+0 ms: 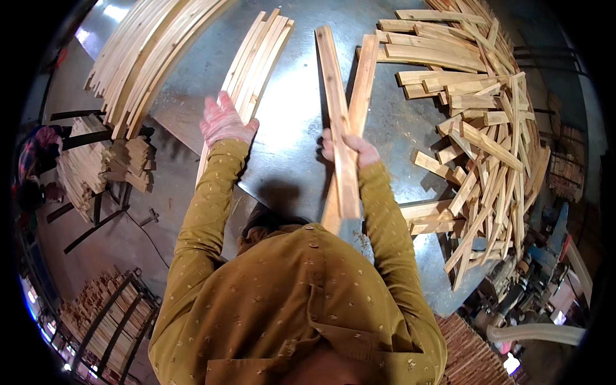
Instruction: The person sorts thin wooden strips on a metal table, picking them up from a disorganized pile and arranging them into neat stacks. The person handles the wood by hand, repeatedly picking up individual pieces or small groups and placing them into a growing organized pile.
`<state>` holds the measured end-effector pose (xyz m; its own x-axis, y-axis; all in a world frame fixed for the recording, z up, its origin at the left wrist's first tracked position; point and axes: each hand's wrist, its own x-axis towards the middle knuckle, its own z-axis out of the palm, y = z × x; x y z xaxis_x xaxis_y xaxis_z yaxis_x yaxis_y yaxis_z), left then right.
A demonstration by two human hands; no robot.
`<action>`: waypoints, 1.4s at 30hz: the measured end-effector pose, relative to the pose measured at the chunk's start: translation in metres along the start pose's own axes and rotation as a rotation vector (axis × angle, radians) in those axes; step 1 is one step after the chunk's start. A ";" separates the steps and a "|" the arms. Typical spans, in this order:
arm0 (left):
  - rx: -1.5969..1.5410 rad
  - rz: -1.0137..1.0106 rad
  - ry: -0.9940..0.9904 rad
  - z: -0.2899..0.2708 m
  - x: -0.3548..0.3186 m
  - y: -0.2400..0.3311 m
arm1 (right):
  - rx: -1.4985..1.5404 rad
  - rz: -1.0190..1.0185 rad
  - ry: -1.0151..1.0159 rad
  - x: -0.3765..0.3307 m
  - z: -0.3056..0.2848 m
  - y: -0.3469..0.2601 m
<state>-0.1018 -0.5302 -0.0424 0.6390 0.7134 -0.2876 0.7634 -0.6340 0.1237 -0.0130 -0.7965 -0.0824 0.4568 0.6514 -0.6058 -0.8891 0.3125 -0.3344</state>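
L hand (229,123): grip spread over strip bundle (255,64) | R hand (362,149): grip holding 2 crossed slats (332,77)

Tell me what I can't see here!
Head view: part of the right hand, behind the front strip.
Head view: part of the short stack, behind the left hand.
Head view: far ends of the big stack, past the top edge.
Head view: bottom of the pile, under upper strips.

Left of the crossed slats (334,96), open tabletop (289,128) as far as the small stack (256,70), where the left hand (228,122) obstructs. Right of them, passage limited by the loose pile (491,146), its slats jutting close at their far ends.
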 end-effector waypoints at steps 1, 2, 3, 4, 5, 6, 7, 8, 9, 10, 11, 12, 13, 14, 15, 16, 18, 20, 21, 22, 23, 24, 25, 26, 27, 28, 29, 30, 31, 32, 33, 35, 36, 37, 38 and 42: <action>-0.043 0.172 0.082 0.001 -0.003 0.001 | 0.093 -0.020 0.037 0.011 0.012 0.009; -0.086 0.343 0.155 0.002 -0.009 0.002 | 0.180 0.017 -0.040 0.024 0.011 0.014; -0.326 0.311 -0.041 0.004 -0.021 0.009 | 0.072 -0.008 -0.023 0.036 0.013 0.018; -0.563 0.265 -0.232 0.008 -0.035 0.024 | -0.038 -0.029 -0.011 0.044 0.017 0.022; -0.801 0.203 -0.412 0.011 -0.047 0.038 | -0.212 -0.052 0.100 0.043 0.027 0.025; -1.034 0.140 -0.586 0.014 -0.053 0.045 | -0.385 -0.083 0.206 0.041 0.042 0.022; -1.187 0.130 -0.691 0.026 -0.050 0.044 | -0.561 -0.114 0.307 0.040 0.047 0.020; -1.345 0.121 -0.792 0.051 -0.039 0.044 | -0.641 -0.185 0.292 0.049 0.032 0.019; -1.503 0.111 -0.895 0.078 -0.027 0.046 | -0.719 -0.257 0.279 0.067 0.005 0.014; -1.444 0.197 -0.839 0.105 -0.017 0.045 | -0.797 -0.320 0.258 0.080 -0.014 0.011; -1.327 0.141 -0.767 0.114 -0.010 0.048 | -0.922 -0.321 0.341 0.087 -0.024 0.007; -1.195 0.127 -0.708 0.106 -0.008 0.050 | -1.046 -0.329 0.421 0.094 -0.030 -0.001; -1.066 0.104 -0.650 0.097 -0.006 0.051 | -1.170 -0.340 0.493 0.098 -0.028 -0.005; -0.924 0.116 -0.615 0.065 -0.004 0.055 | -1.047 -0.279 0.451 0.095 -0.025 -0.005; -0.788 0.121 -0.568 0.039 -0.006 0.054 | -0.932 -0.217 0.395 0.092 -0.013 -0.007; -0.644 0.112 -0.520 0.025 -0.008 0.046 | -0.820 -0.158 0.338 0.088 0.003 -0.010; -0.354 0.103 -0.436 0.005 -0.014 0.020 | -1.086 -0.067 0.449 0.085 0.030 -0.014; -0.243 0.180 -0.306 0.015 -0.032 -0.010 | -1.619 -0.134 0.634 0.090 0.046 -0.006; -0.185 0.222 -0.235 0.020 -0.040 -0.024 | -1.727 -0.165 0.648 0.098 0.050 0.006; -0.189 0.289 -0.059 0.021 -0.043 -0.037 | -1.728 -0.137 0.657 0.103 0.062 0.018; -0.193 0.357 0.123 0.019 -0.045 -0.049 | -1.734 -0.035 0.601 0.110 0.077 0.029; -0.200 0.438 0.307 0.019 -0.039 -0.059 | -1.801 0.003 0.541 0.110 0.093 0.043; -0.343 0.275 0.461 0.028 -0.031 -0.069 | -1.893 0.016 0.423 0.116 0.098 0.055; -0.497 0.112 0.603 0.042 -0.023 -0.081 | -2.023 0.027 0.227 0.122 0.098 0.070; -0.392 0.021 0.333 0.057 -0.008 -0.112 | -2.131 0.021 0.015 0.130 0.093 0.081; -0.283 -0.059 0.067 0.066 0.008 -0.130 | -2.188 -0.004 -0.185 0.132 0.090 0.091; -0.282 -0.148 -0.070 0.042 0.006 -0.098 | -2.180 -0.045 -0.265 0.128 0.085 0.089; -0.208 -0.142 -0.283 0.024 0.003 -0.085 | -2.177 -0.066 -0.229 0.093 0.091 0.065; -0.348 -0.249 -0.241 0.011 -0.004 -0.068 | -2.171 -0.093 -0.186 0.057 0.098 0.037; -0.471 -0.384 -0.212 0.003 -0.015 -0.066 | -2.155 -0.127 -0.141 0.018 0.106 0.005; -0.666 -0.284 -0.034 0.024 -0.007 -0.096 | -2.154 -0.278 0.007 -0.022 0.103 -0.027; -0.628 -0.121 0.220 0.017 -0.011 -0.098 | -2.120 -0.681 0.574 -0.103 0.067 -0.124; -0.565 -0.029 0.256 0.007 -0.013 -0.077 | -2.113 -0.704 0.852 -0.141 0.043 -0.163; -0.779 0.029 0.186 0.012 -0.017 -0.055 | -2.260 -0.735 0.968 -0.163 -0.007 -0.191; -1.000 0.094 0.086 0.025 -0.020 -0.030 | -2.409 -0.745 1.120 -0.192 -0.052 -0.217; -1.076 0.540 -0.350 0.035 -0.081 0.093 | -2.767 0.099 0.898 -0.204 -0.112 -0.232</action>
<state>-0.0860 -0.6568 -0.0407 0.9605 0.2164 -0.1747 0.2072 -0.1380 0.9685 0.1031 -1.0797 0.0379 0.8816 0.2560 -0.3966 0.4360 -0.7637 0.4761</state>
